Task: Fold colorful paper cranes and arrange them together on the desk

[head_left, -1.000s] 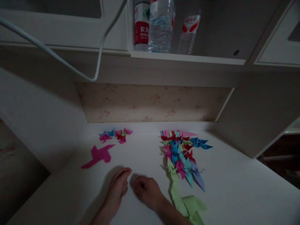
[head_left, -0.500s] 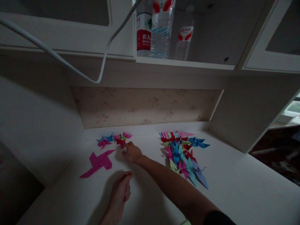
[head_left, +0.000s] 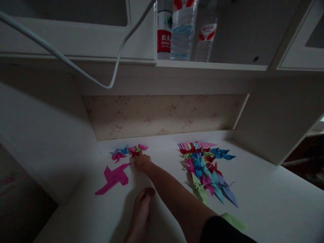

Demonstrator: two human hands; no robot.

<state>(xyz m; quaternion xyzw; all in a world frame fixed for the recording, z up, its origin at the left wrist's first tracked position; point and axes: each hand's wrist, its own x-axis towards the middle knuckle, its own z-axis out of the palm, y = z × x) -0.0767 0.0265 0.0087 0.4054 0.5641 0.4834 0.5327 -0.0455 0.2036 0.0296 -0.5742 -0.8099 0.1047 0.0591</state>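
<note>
My right hand (head_left: 141, 161) is stretched far forward, its fingertips pinched at the small cluster of folded paper pieces (head_left: 126, 152) near the back left of the white desk (head_left: 265, 202). What the fingers grip is hidden. My left hand (head_left: 141, 211) rests flat on the desk near me, fingers together and pointing forward, holding nothing. A large magenta folded paper shape (head_left: 113, 177) lies just left of both hands. A long pile of colourful folded paper cranes (head_left: 206, 168) sits to the right of my right arm.
A light green paper (head_left: 234, 221) lies by my right elbow. Several water bottles (head_left: 183, 30) stand on the shelf above. A white cable (head_left: 76, 69) hangs across the cabinet front. Cabinet walls close in the desk on both sides.
My right hand left the spot beside my left hand and reached forward to the small paper cluster at the back left. The left hand stayed on the desk.
</note>
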